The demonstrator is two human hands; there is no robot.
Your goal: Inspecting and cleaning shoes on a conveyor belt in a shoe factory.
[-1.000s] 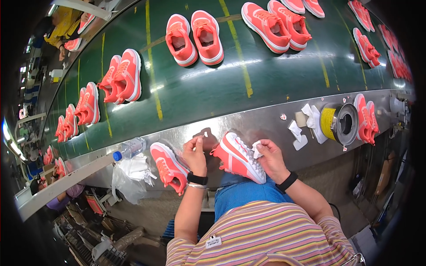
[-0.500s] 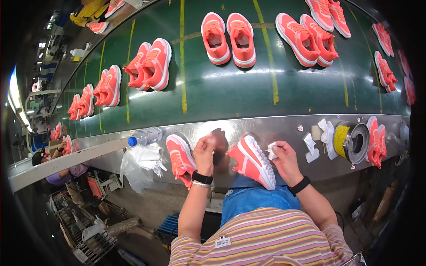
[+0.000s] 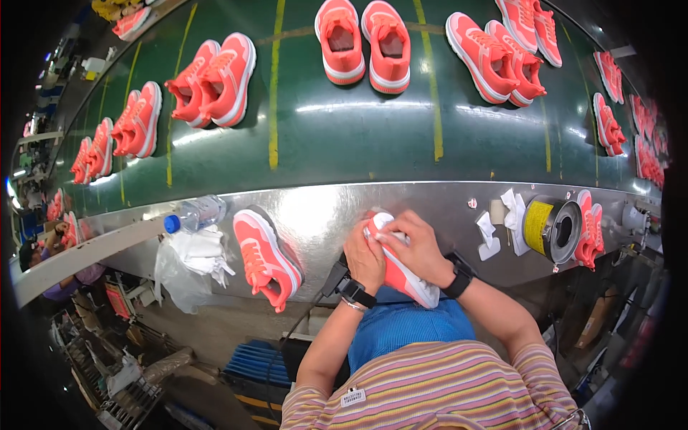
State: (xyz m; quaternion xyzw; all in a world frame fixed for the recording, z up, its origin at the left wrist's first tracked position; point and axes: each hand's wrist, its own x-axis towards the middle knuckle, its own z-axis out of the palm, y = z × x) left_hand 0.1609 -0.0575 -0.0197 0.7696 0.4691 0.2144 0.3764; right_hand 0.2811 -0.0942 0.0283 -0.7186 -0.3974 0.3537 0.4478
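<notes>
Hands, left (image 3: 364, 252) and right (image 3: 416, 247), grip a coral shoe (image 3: 405, 276) over the steel bench (image 3: 322, 211) beside a green conveyor (image 3: 344, 136).

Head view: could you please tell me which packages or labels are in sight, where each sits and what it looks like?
Plastic bottle: lying on the steel ledge, far left; clear, blue cap, pale label band.
Plastic bag: hanging over the ledge's edge below the bottle; clear, white cloth inside.
Tape roll: on the ledge, right; yellow outside, dark core.
Tag: on the striped shirt; small, white, rectangular.

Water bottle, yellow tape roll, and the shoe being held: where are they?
Water bottle (image 3: 195, 213), head view, clear body.
Yellow tape roll (image 3: 539, 226), head view, yellow side.
Held shoe (image 3: 405, 276), head view, coral side below the hands.
</notes>
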